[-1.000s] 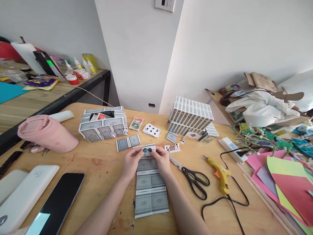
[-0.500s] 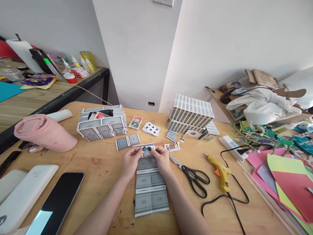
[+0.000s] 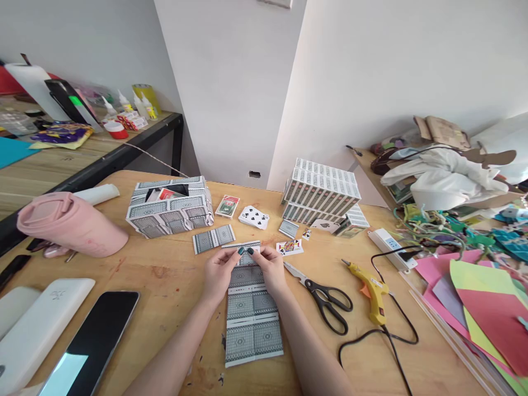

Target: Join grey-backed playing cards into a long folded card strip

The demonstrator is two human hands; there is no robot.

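Observation:
A long panel of joined playing cards (image 3: pixel 253 336), grey patterned backs up, lies in front of me on the table. At its far end my left hand (image 3: pixel 218 273) and my right hand (image 3: pixel 271 270) pinch the panel's edge, thumbs side by side on top. The fingertips beneath are hidden. Just beyond my left hand lie two joined cards (image 3: pixel 214 238). A face-up picture card (image 3: pixel 289 247) rests past my right hand. Black-handled scissors (image 3: pixel 329 301) lie beside my right forearm, with a yellow glue gun (image 3: pixel 372 291) farther right.
A box covered in cards (image 3: pixel 169 207) stands at the back left, near a red-and-green card pack (image 3: pixel 226 207) and loose cards (image 3: pixel 253 217). Stacked card packs (image 3: pixel 324 187) rise at the back right. A power strip (image 3: pixel 391 249), pink roll (image 3: pixel 74 224) and phone (image 3: pixel 93 341) flank the work.
The whole view has shifted slightly, so things appear a little farther left. Both hands keep their pinch on the card panel's far end.

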